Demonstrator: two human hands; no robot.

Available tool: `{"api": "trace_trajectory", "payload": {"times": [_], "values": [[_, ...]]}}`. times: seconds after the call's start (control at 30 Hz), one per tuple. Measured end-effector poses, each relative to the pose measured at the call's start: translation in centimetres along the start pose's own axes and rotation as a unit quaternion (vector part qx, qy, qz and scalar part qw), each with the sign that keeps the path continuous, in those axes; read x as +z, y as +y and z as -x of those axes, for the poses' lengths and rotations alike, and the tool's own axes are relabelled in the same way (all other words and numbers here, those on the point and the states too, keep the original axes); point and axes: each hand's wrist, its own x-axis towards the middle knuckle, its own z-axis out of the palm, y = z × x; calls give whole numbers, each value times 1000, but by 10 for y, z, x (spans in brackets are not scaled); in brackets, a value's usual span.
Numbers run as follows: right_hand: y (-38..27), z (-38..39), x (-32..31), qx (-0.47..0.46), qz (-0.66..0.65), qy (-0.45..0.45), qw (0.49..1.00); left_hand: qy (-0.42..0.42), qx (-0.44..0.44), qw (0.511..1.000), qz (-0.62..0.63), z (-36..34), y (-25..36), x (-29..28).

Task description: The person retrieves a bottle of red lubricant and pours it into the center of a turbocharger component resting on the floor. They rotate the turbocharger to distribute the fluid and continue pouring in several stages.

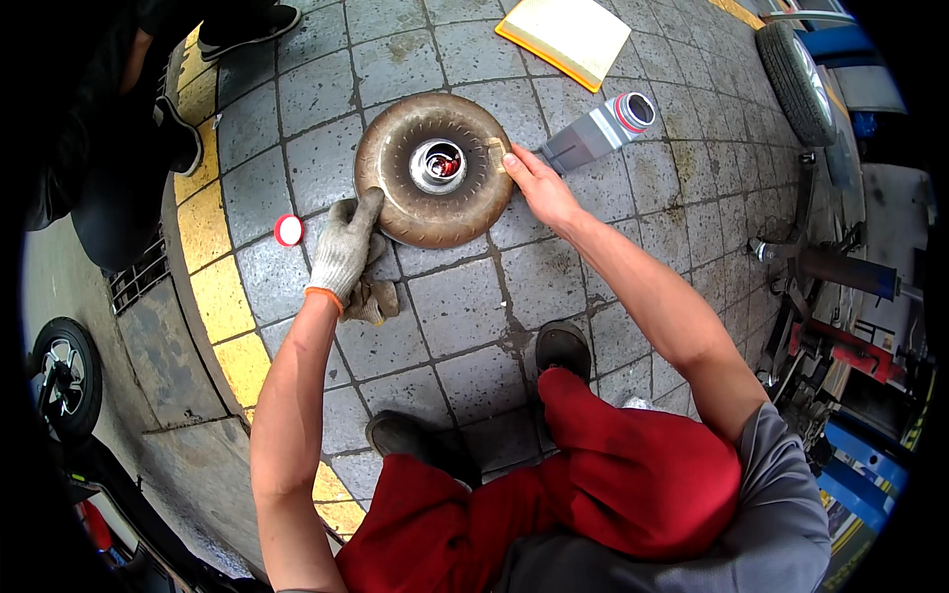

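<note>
Against grey floor tiles, a grey-gloved left hand and bare right hand, half-curled, grip a round brown metal housing.

1 view: head cam, left unit of 2 worn side by side. Wide fisheye, upright, unmirrored. Looks from the wearer's head down onto the tiled floor, canted a bit forward: own red trousers around 6 o'clock, floor running out past 12. Nearest the lens: trousers and grey sleeve at 4. Left hand at 10, right hand at 1, both farther off. Forearms enter from 7 and 4. Rim black and rounded; yellow floor line bows at 9. Coverage reaches a tyre at 2.
</note>
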Motion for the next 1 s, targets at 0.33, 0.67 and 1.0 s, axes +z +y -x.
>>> {"api": "trace_trajectory", "payload": {"times": [0.33, 0.67, 1.0], "values": [[2, -1, 1, -7, 8, 2, 1000, -11, -14, 1000, 10, -3, -5, -2], [-4, 3, 1, 1, 0, 1, 1000, 7, -2, 1000, -12, -2, -4, -1], [-7, 4, 1, 0, -6, 0, 1000, 1, -15, 1000, 0, -2, -3, 0]]}}
